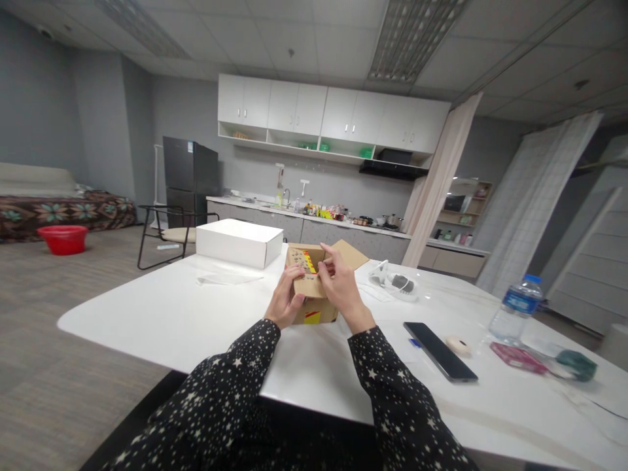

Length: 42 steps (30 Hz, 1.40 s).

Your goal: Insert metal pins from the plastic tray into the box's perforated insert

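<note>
A small brown cardboard box (314,307) sits on the white table before me, its top flaps raised. Strips of yellow and red tape (309,261) run along a flap and the front. My left hand (286,296) grips the box's left side, with the fingers over the near flap and the thumb on the front. At the right, my right hand (341,284) has its fingers bent and closed on the flap's edge beside the tape. Its fingertips partly cover what they pinch. The inside of the box is mostly hidden by flaps and fingers.
A white box (239,243) stands behind on the left, near clear plastic (228,279). To the right lie a white device with a cable (395,282), a black phone (440,352), a round beige case (458,345), a water bottle (517,311) and a pink packet (517,358).
</note>
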Available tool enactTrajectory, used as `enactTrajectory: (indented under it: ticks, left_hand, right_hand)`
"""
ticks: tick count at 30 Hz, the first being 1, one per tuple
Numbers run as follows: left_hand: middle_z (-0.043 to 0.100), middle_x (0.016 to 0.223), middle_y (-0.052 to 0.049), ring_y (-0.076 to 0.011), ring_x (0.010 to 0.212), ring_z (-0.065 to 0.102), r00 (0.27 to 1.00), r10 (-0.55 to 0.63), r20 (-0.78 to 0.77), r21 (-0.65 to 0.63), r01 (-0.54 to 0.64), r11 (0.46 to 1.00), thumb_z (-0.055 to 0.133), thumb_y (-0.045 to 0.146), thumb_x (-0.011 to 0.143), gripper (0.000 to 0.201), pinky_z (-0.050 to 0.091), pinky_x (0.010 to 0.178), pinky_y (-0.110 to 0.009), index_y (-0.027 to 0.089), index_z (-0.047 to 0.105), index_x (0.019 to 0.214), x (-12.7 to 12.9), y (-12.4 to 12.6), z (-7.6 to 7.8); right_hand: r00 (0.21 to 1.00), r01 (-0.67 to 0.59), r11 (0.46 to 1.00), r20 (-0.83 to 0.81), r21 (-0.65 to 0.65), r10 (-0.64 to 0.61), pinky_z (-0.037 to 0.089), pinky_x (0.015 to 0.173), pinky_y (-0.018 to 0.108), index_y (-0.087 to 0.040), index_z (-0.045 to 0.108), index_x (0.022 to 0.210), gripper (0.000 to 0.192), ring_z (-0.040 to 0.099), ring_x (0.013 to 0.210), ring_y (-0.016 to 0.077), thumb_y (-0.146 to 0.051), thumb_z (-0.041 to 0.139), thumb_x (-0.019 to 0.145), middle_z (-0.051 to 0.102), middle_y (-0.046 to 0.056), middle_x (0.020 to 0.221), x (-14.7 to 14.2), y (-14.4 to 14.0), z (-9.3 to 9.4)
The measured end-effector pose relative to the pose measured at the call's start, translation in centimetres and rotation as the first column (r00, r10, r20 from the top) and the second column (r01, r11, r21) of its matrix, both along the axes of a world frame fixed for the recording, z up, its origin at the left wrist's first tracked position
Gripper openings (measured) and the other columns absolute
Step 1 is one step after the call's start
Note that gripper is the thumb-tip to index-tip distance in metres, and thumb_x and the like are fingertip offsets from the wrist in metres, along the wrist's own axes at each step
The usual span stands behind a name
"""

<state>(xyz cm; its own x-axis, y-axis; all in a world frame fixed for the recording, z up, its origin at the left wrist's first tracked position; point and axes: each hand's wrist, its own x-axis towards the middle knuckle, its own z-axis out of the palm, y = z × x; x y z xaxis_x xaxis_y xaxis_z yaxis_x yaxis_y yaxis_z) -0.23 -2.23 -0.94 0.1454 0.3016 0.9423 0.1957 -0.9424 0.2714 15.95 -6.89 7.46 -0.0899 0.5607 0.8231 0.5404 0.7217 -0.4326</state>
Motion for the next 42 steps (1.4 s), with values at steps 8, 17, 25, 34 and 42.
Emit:
enactTrajectory:
  ticks: [8, 17, 25, 34, 42]
  left_hand:
    - [0.058, 0.133, -0.016, -0.0338, 0.138, 0.047, 1.000, 0.001, 0.000, 0.009, -0.001, 1.000, 0.037, 0.065, 0.097, 0.059, 0.035, 0.117, -0.059, 0.020, 0.051, 0.131, 0.07, -0.08, 0.03]
    - [0.058, 0.131, -0.016, -0.0329, 0.138, 0.047, 1.000, -0.009, 0.013, 0.020, 0.009, 1.000, 0.038, 0.063, 0.098, 0.055, 0.034, 0.117, -0.059, 0.020, 0.052, 0.130, 0.17, -0.05, 0.00]
    - [0.058, 0.131, -0.016, -0.0333, 0.137, 0.048, 1.000, 0.010, 0.006, 0.015, -0.010, 1.000, 0.038, 0.063, 0.098, 0.055, 0.036, 0.117, -0.058, 0.019, 0.053, 0.127, 0.22, 0.02, -0.05]
    - [0.059, 0.130, -0.016, -0.0323, 0.137, 0.048, 1.000, 0.006, 0.013, 0.018, -0.007, 1.000, 0.037, 0.065, 0.098, 0.057, 0.036, 0.117, -0.057, 0.020, 0.053, 0.128, 0.22, -0.06, -0.05]
    - [0.059, 0.130, -0.015, -0.0320, 0.137, 0.048, 1.000, -0.003, 0.015, 0.029, 0.002, 1.000, 0.036, 0.064, 0.098, 0.057, 0.036, 0.117, -0.057, 0.020, 0.053, 0.129, 0.20, -0.13, -0.02]
  right_hand:
    - [0.999, -0.004, 0.999, -0.043, -0.042, 0.002, 0.056, 0.074, 0.034, -0.022, 0.054, 0.132, 0.039, 0.068, 0.075, 0.0190, -0.023, 0.051, 0.093, 0.068, 0.003, 0.084, 0.19, 0.06, 0.15]
    - [0.998, -0.013, 0.996, -0.058, -0.092, 0.008, 0.054, 0.067, 0.032, -0.021, 0.054, 0.129, 0.038, 0.066, 0.067, 0.0176, -0.024, 0.051, 0.091, 0.066, 0.000, 0.077, 0.24, 0.25, 0.25]
    - [0.998, -0.040, 0.996, -0.043, -0.086, 0.037, 0.053, 0.065, 0.030, -0.021, 0.054, 0.127, 0.037, 0.065, 0.065, 0.0165, -0.023, 0.051, 0.091, 0.067, 0.000, 0.076, 0.60, 0.60, 0.00]
    - [0.999, -0.034, 0.993, -0.042, -0.111, 0.030, 0.052, 0.064, 0.030, -0.020, 0.054, 0.127, 0.037, 0.064, 0.064, 0.0170, -0.023, 0.052, 0.090, 0.066, 0.000, 0.075, 0.43, 0.35, 0.18]
    - [0.998, -0.050, 0.992, -0.039, -0.114, 0.046, 0.051, 0.063, 0.029, -0.020, 0.053, 0.127, 0.037, 0.064, 0.062, 0.0159, -0.023, 0.051, 0.090, 0.066, -0.001, 0.075, 0.58, 0.53, 0.09]
